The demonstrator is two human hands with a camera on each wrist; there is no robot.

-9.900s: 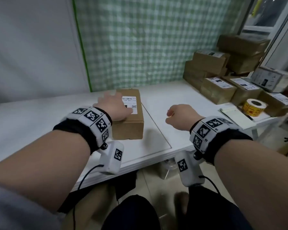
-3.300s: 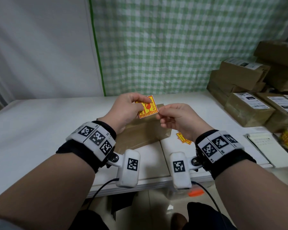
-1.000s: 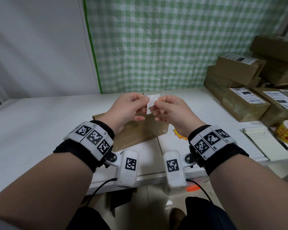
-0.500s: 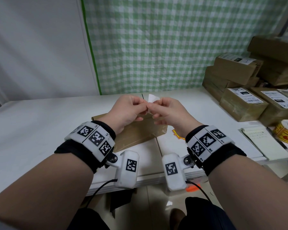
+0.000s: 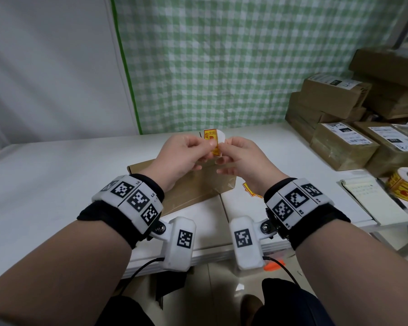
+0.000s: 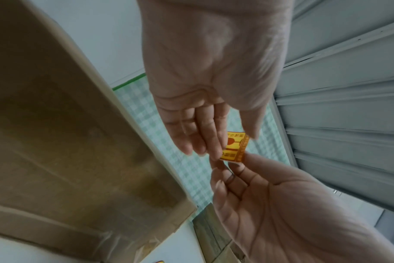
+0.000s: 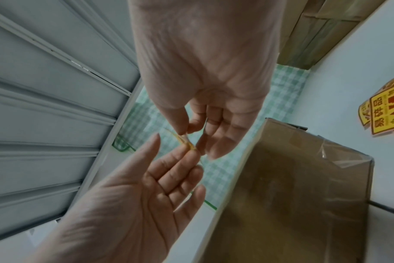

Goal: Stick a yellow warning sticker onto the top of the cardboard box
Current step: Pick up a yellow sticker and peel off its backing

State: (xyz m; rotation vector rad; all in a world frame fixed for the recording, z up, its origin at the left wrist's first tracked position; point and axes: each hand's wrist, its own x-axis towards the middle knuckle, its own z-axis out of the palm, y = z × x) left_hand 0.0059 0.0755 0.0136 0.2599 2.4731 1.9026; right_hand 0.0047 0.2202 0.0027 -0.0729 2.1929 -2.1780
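Above the brown cardboard box (image 5: 193, 187) on the white table (image 5: 57, 175), both hands hold a small yellow warning sticker (image 5: 210, 137). My left hand (image 5: 209, 147) pinches the yellow sticker (image 6: 234, 147) between thumb and fingers. My right hand (image 5: 222, 150) pinches the white backing paper (image 5: 222, 137), which stands partly peeled off to the right. In the right wrist view the sticker (image 7: 187, 142) shows edge-on between the fingertips, with the box (image 7: 292, 186) below. The box top (image 6: 68, 142) is hidden under the hands in the head view.
Loose yellow stickers (image 5: 251, 190) lie on the table right of the box, also seen as stickers (image 7: 387, 113). At the right stand a sticker roll (image 5: 405, 187), a notepad (image 5: 372, 198) and stacked parcels (image 5: 339, 142). A green checked curtain (image 5: 222, 67) hangs behind.
Half a second ago only the white backing showed between the fingers. Now the yellow face is visible and the backing has parted from it towards the right hand.
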